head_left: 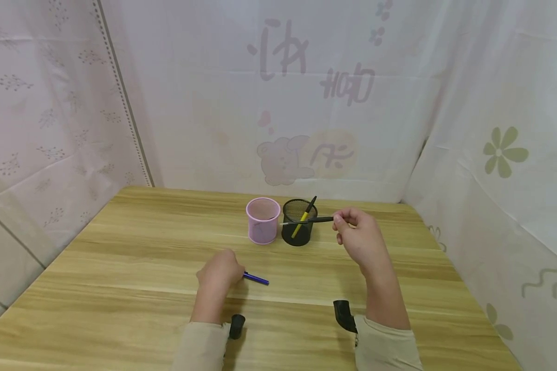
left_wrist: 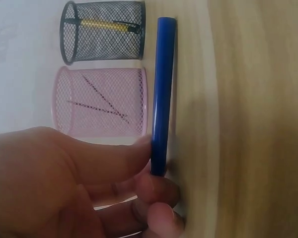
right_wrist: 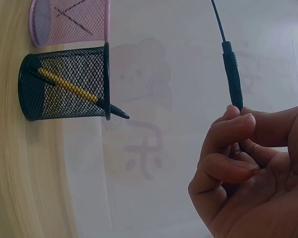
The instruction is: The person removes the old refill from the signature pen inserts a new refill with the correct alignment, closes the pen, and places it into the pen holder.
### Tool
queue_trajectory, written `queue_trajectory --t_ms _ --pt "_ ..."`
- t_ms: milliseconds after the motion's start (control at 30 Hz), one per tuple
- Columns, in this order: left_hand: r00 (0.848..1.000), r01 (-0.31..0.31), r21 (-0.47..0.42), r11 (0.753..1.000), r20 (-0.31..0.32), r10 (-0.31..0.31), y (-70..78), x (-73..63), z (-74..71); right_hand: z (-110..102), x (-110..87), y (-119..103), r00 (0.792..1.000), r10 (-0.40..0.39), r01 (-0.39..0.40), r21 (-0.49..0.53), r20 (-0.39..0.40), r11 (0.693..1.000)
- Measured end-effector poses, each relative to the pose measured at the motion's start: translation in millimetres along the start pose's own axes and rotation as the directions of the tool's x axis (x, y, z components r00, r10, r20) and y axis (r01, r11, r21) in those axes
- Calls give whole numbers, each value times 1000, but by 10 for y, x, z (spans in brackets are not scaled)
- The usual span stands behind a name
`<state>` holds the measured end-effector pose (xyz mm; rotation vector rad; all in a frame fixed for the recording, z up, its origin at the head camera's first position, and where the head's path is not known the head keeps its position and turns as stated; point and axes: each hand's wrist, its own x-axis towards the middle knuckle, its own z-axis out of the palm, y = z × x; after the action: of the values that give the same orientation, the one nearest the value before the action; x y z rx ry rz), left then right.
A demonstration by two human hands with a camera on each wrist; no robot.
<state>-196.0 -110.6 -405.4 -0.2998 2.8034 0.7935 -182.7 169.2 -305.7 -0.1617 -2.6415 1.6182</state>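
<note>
My left hand (head_left: 220, 268) pinches a blue pen (left_wrist: 163, 74) between thumb and fingers, low over the table; one end of the pen is hidden in the hand. Raised at the right, my right hand (head_left: 359, 234) holds a small screwdriver (right_wrist: 232, 74) by the end of its black handle, with the thin shaft pointing left. In the head view this tool crosses in front of a black mesh pen holder (head_left: 297, 238). A yellow-and-black pen (right_wrist: 72, 87) leans inside that holder. Beside it stands a pink mesh pen holder (head_left: 262, 233), where two thin dark lines cross in the left wrist view.
A wood-grain table (head_left: 134, 257) lies under both hands. White printed curtains (head_left: 204, 103) hang behind it and along both sides. A black wrist mount (head_left: 345, 315) sticks out by the right sleeve, and another black mount (head_left: 236, 326) by the left.
</note>
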Motion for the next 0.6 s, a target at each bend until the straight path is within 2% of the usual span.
queue_trajectory --t_ms 400,500,600 --pt "1000 -2 43 999 -8 3 6 -19 14 -27 7 -1 1000 3 -3 -7 -1 1000" --pt "1000 -14 56 998 -17 15 17 -23 -3 -30 6 -10 1000 4 -4 -3 0 1000" --pt "997 -53 51 997 -55 56 45 -29 -33 -18 -2 -24 1000 11 -11 3 4 1000"
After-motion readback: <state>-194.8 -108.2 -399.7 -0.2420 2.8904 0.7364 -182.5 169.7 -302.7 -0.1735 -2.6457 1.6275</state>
